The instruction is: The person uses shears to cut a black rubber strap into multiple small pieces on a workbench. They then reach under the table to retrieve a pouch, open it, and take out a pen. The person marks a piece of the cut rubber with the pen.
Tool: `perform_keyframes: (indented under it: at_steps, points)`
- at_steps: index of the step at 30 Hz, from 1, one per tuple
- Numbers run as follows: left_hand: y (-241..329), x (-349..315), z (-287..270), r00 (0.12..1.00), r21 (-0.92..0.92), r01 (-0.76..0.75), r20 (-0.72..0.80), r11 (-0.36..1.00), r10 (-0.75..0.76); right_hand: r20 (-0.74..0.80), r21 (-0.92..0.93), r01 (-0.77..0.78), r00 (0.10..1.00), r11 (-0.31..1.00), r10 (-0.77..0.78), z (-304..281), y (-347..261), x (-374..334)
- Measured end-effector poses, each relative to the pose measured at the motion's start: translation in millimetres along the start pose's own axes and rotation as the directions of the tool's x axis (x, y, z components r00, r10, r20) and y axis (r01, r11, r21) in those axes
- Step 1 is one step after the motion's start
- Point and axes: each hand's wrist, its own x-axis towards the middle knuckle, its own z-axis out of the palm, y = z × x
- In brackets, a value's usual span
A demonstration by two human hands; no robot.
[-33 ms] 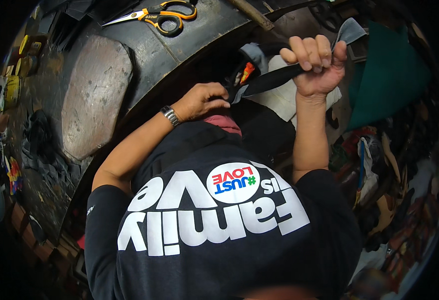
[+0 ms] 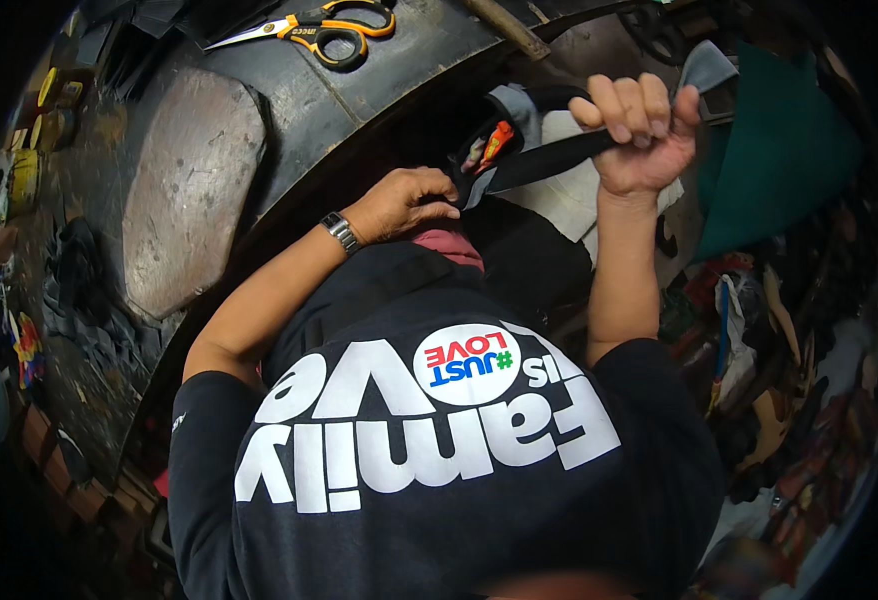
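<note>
A black strip with a grey underside (image 2: 549, 163) runs taut between my hands, just past the edge of the dark bench. My right hand (image 2: 639, 135) is raised, its fingers wrapped round the strip, and a flared grey end (image 2: 709, 72) sticks out beyond the thumb. Lower and further left, my left hand (image 2: 404, 203) is closed at the strip's other end, where thumb and forefinger meet; the tips are partly in shadow. Close behind the strip lie a small orange-red packet (image 2: 497, 140) and another grey-and-black piece (image 2: 514, 105). Pale cloth or paper (image 2: 569, 195) shows below the strip.
Orange-and-black-handled scissors (image 2: 344, 38) and a flat stone slab (image 2: 194, 185) lie on the dark bench (image 2: 359, 95). A wooden stick (image 2: 507, 27) crosses its edge. Black scraps (image 2: 84, 280) and tins (image 2: 51, 130) are at left. A green sheet (image 2: 784, 155) hangs at right, above scattered scraps.
My right hand has shifted very slightly to the right with the strip. My left hand stays where it was.
</note>
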Motion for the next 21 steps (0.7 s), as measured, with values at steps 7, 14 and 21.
perform_keyframes:
  at_steps: [7, 14, 21]
  points:
    - [-18.2, -1.6, 8.7, 0.878, -0.614, 0.394, 0.033, 0.684, -0.477, -0.134, 0.024, 0.073, 0.989, 0.997, -0.069, 13.1, -8.8, -39.8]
    - [-69.9, 48.6, 24.4, 0.835, -0.705, 0.545, 0.404, 0.454, -0.375, -0.172, 0.041, 0.051, 0.984, 0.998, -0.044, 13.1, -6.0, -45.6]
    - [-43.4, 48.5, 7.0, 0.844, -0.156, 0.503, 0.300, 0.850, -0.444, -0.179, -0.072, -0.011, 0.984, 0.997, -0.002, 1.9, -21.8, -61.2]
